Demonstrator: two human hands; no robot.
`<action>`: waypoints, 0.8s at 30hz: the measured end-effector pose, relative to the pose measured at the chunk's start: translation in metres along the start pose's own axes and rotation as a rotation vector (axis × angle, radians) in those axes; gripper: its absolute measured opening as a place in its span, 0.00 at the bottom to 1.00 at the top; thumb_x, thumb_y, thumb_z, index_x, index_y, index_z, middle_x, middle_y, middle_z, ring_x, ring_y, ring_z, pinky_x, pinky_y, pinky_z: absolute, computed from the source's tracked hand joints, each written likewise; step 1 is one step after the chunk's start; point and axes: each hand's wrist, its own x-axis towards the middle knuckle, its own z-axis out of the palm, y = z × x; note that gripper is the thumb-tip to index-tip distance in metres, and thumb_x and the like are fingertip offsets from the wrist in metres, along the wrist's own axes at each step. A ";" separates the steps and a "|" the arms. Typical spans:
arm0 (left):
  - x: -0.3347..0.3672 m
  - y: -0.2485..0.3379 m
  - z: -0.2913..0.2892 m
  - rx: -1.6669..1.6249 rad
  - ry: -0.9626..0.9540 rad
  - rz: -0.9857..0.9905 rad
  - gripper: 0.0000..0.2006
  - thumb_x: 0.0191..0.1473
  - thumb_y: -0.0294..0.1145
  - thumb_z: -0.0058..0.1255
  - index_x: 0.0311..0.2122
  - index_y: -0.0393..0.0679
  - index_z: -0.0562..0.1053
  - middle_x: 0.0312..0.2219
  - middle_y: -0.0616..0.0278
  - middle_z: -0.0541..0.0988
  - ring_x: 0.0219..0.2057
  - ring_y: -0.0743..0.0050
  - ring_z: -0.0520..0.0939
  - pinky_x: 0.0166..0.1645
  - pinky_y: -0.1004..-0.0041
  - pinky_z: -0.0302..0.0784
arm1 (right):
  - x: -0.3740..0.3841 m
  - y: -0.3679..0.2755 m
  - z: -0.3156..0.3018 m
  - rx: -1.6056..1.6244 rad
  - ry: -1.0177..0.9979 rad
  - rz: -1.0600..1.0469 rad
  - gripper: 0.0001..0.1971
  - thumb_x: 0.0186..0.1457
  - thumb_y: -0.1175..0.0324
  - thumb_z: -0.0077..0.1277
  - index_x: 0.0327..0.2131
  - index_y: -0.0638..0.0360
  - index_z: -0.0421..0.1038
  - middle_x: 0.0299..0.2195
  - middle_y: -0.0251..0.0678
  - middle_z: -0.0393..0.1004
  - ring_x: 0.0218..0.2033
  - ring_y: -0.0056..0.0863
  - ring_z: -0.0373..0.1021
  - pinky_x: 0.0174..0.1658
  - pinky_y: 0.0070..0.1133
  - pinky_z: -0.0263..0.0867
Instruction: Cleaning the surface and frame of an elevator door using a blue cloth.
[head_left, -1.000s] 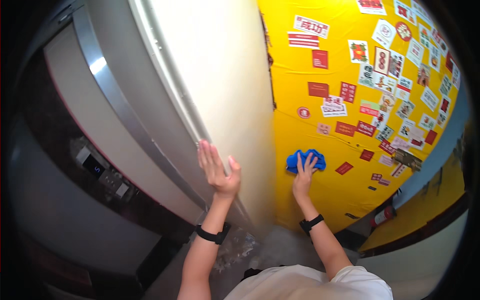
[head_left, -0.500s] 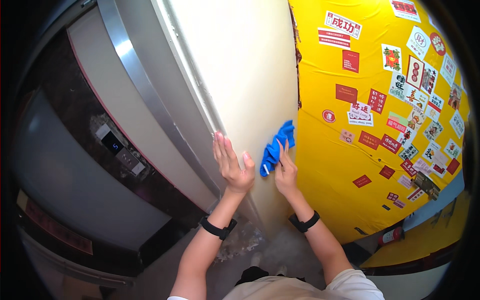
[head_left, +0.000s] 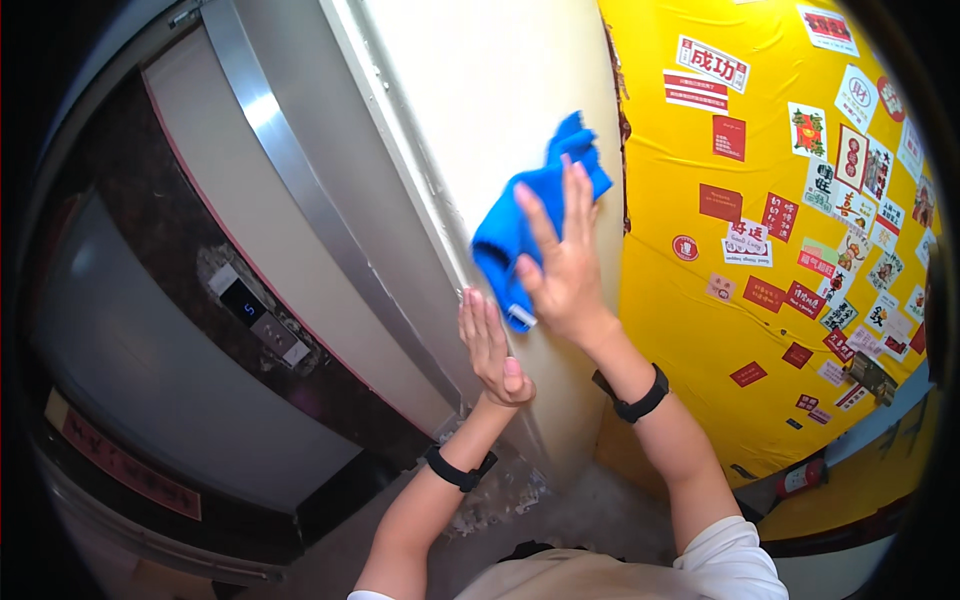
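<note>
A blue cloth (head_left: 512, 222) lies partly spread against a cream-white wall panel (head_left: 500, 70), with a small white tag at its lower corner. My right hand (head_left: 570, 275) presses on the cloth with its palm, fingers stretched out and the thumb and index finger apart. Lower and to the left, my left hand (head_left: 492, 345) rests against the panel near its left edge. Its fingers are straight and side by side, with nothing in them. The tag end of the cloth is close to the left fingertips. A black band circles each of my forearms.
On the right stands a yellow-covered door (head_left: 680, 330) with many red and white stickers and a metal handle (head_left: 872, 380). To the left are a metal-trimmed frame (head_left: 265, 115), a lift call panel (head_left: 262, 320) and a grey door (head_left: 180, 330). Rough debris (head_left: 495, 500) lies at the panel's foot.
My right hand has moved up, going from a pinch on the bunched cloth to a flat palm on it. The cloth has spread out, higher on the panel. My left hand stays against the panel.
</note>
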 end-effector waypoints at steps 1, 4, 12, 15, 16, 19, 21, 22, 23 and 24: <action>-0.001 -0.002 -0.001 0.025 0.019 0.018 0.34 0.58 0.44 0.26 0.61 0.25 0.62 0.61 0.33 0.62 0.64 0.32 0.60 0.68 0.47 0.47 | 0.001 0.004 0.002 0.003 0.024 0.048 0.29 0.62 0.49 0.42 0.66 0.38 0.58 0.68 0.57 0.41 0.69 0.61 0.38 0.66 0.53 0.35; -0.005 -0.008 -0.002 0.034 -0.030 0.051 0.34 0.58 0.42 0.26 0.64 0.26 0.57 0.64 0.35 0.58 0.66 0.33 0.56 0.68 0.45 0.45 | -0.007 0.031 0.001 -0.061 0.040 0.100 0.32 0.64 0.47 0.36 0.68 0.50 0.51 0.68 0.62 0.38 0.69 0.62 0.36 0.67 0.49 0.33; 0.000 -0.009 -0.003 0.006 0.015 0.078 0.31 0.55 0.37 0.30 0.60 0.26 0.64 0.60 0.35 0.64 0.63 0.34 0.63 0.68 0.48 0.51 | -0.075 0.068 0.013 -0.020 -0.003 0.230 0.41 0.65 0.37 0.21 0.68 0.60 0.43 0.69 0.60 0.33 0.70 0.61 0.32 0.68 0.46 0.28; 0.000 -0.007 -0.002 -0.002 0.049 0.049 0.29 0.55 0.36 0.31 0.58 0.28 0.68 0.59 0.38 0.68 0.62 0.39 0.66 0.68 0.51 0.51 | -0.089 0.049 0.014 -0.026 -0.003 0.242 0.40 0.64 0.37 0.21 0.68 0.59 0.44 0.69 0.61 0.33 0.69 0.61 0.33 0.68 0.47 0.29; 0.000 -0.008 -0.003 -0.001 0.047 0.051 0.30 0.55 0.36 0.31 0.58 0.28 0.68 0.59 0.38 0.68 0.63 0.39 0.66 0.68 0.51 0.52 | -0.090 0.038 0.015 -0.013 -0.009 0.262 0.40 0.64 0.37 0.21 0.68 0.59 0.44 0.69 0.61 0.34 0.69 0.62 0.33 0.68 0.47 0.30; -0.002 -0.009 -0.002 -0.002 0.052 0.048 0.30 0.55 0.37 0.30 0.58 0.28 0.67 0.59 0.37 0.68 0.63 0.38 0.66 0.68 0.51 0.52 | -0.085 0.014 0.014 0.036 -0.002 0.275 0.39 0.65 0.39 0.24 0.68 0.57 0.47 0.67 0.65 0.36 0.67 0.66 0.38 0.66 0.50 0.36; -0.001 -0.006 -0.002 0.000 0.054 0.046 0.30 0.55 0.37 0.30 0.58 0.28 0.67 0.59 0.37 0.68 0.63 0.38 0.65 0.68 0.51 0.52 | -0.076 0.000 0.010 -0.070 -0.017 0.187 0.35 0.65 0.42 0.29 0.67 0.55 0.52 0.65 0.66 0.39 0.64 0.68 0.42 0.64 0.52 0.42; -0.001 -0.004 0.000 0.004 0.057 0.036 0.30 0.56 0.37 0.30 0.59 0.28 0.67 0.59 0.37 0.68 0.63 0.38 0.65 0.68 0.50 0.52 | -0.073 -0.002 0.008 -0.091 -0.012 0.151 0.32 0.65 0.44 0.32 0.65 0.54 0.57 0.64 0.66 0.41 0.62 0.69 0.44 0.62 0.54 0.45; -0.001 -0.002 0.002 0.009 0.060 0.027 0.30 0.56 0.38 0.30 0.59 0.27 0.66 0.59 0.37 0.67 0.63 0.38 0.65 0.68 0.50 0.52 | -0.067 -0.005 0.005 -0.092 -0.012 0.122 0.30 0.63 0.47 0.37 0.63 0.51 0.61 0.64 0.65 0.42 0.61 0.68 0.45 0.61 0.54 0.45; -0.001 0.000 0.003 0.000 0.060 0.007 0.31 0.56 0.40 0.29 0.59 0.25 0.65 0.59 0.35 0.67 0.63 0.35 0.64 0.67 0.48 0.53 | -0.060 -0.009 0.001 -0.090 -0.031 0.101 0.30 0.61 0.48 0.40 0.63 0.49 0.62 0.64 0.64 0.42 0.61 0.68 0.45 0.61 0.54 0.45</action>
